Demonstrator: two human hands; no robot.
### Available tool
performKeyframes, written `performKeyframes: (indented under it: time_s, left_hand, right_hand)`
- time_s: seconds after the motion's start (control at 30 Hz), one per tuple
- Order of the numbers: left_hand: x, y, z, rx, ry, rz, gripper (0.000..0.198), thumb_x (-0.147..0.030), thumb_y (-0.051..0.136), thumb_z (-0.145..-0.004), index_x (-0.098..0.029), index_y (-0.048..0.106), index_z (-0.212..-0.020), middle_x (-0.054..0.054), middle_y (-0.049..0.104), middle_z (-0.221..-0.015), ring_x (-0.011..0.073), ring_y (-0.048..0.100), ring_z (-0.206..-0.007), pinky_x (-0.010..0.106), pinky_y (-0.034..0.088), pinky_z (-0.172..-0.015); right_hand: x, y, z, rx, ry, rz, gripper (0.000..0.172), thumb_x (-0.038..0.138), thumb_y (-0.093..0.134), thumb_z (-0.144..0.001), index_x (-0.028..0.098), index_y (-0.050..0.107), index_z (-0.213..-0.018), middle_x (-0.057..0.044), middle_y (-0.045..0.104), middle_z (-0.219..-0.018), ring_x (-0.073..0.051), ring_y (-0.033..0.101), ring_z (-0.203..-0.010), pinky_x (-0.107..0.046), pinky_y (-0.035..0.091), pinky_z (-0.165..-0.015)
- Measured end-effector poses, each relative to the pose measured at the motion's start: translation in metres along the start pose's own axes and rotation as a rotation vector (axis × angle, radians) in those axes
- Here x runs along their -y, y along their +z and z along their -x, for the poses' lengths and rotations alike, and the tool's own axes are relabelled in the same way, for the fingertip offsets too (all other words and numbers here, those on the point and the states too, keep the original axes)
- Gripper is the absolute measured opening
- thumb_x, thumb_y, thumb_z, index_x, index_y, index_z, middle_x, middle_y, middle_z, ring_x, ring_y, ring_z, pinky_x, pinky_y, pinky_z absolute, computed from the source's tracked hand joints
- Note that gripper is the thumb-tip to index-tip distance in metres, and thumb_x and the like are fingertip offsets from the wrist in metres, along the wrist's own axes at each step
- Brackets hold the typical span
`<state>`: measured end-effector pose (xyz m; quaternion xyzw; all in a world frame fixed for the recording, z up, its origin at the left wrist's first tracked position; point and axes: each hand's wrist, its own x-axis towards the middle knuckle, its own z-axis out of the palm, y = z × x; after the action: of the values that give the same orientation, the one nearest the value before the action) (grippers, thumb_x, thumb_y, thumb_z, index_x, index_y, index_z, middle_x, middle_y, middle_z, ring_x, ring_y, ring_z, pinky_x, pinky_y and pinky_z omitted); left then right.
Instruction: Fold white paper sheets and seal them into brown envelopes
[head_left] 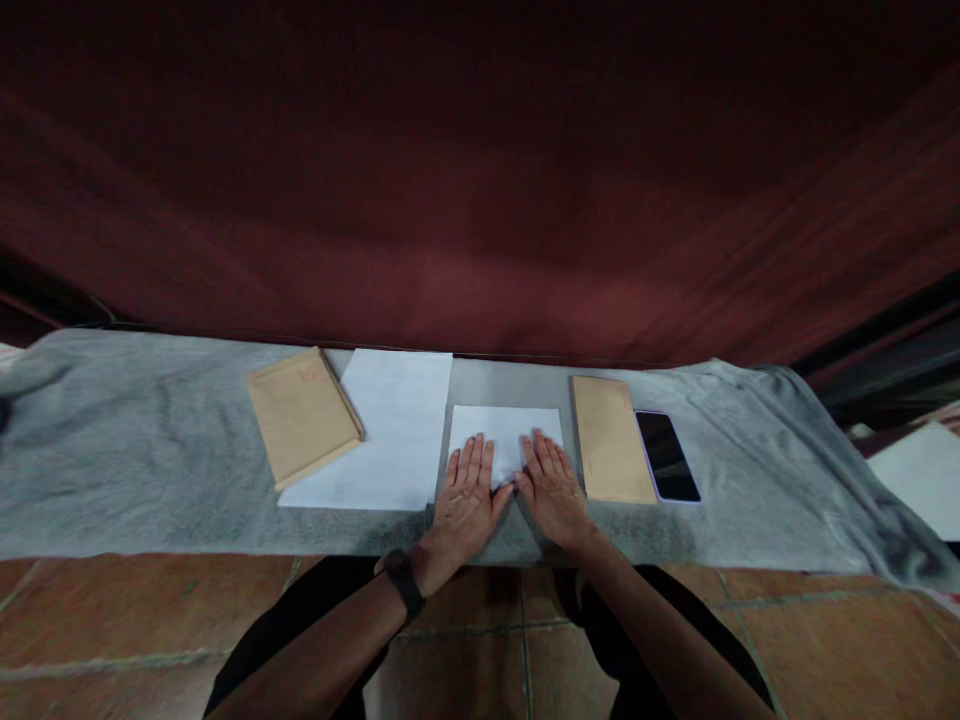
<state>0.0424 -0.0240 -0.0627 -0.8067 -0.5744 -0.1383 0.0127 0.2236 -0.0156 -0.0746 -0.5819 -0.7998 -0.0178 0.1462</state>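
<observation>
A small white sheet of paper [504, 420], seemingly folded, lies on the grey cloth in front of me. My left hand [463, 505] rests flat on its left part, fingers stretched away from me. On the right part lies my right hand [553, 495], also flat with fingers extended. The thumbs come close together near the paper's lower edge, which the hands partly cover. Left of it is a larger white paper [397, 430]. A brown envelope [300, 415] overlaps that paper's left side. To the right sits a narrower brown envelope [611, 440].
A phone [667, 457] with a dark screen lies beside the right envelope. Grey cloth [150, 440] covers the long, narrow surface. A dark red curtain-like backdrop [480, 200] rises behind it. White paper [919, 480] shows at the far right. Floor tiles [120, 610] lie below.
</observation>
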Motion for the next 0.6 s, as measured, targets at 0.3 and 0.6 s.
performKeyframes:
  time_s: [0.3, 0.6]
  left_hand:
    - [0.0027, -0.0093, -0.0011, 0.06, -0.044, -0.027, 0.082, -0.062, 0.044, -0.097, -0.005, 0.03, -0.155, 0.021, 0.026, -0.163, 0.032, 0.02, -0.154, 0.054, 0.017, -0.125]
    - [0.0062, -0.0079, -0.0033, 0.062, 0.077, 0.049, 0.071, -0.056, 0.04, -0.1, -0.013, 0.031, -0.156, 0.012, 0.025, -0.166, 0.0275, 0.017, -0.155, 0.049, 0.016, -0.127]
  right_hand:
    - [-0.0054, 0.0068, 0.008, -0.039, 0.049, 0.042, 0.06, 0.039, 0.038, -0.105, 0.008, 0.031, -0.156, -0.02, 0.029, -0.163, -0.032, 0.032, -0.148, -0.049, 0.029, -0.119]
    - [-0.006, -0.0006, 0.0049, -0.001, 0.042, 0.03, 0.059, 0.037, 0.035, -0.106, 0.006, 0.031, -0.156, -0.022, 0.029, -0.162, -0.034, 0.033, -0.148, -0.052, 0.027, -0.119]
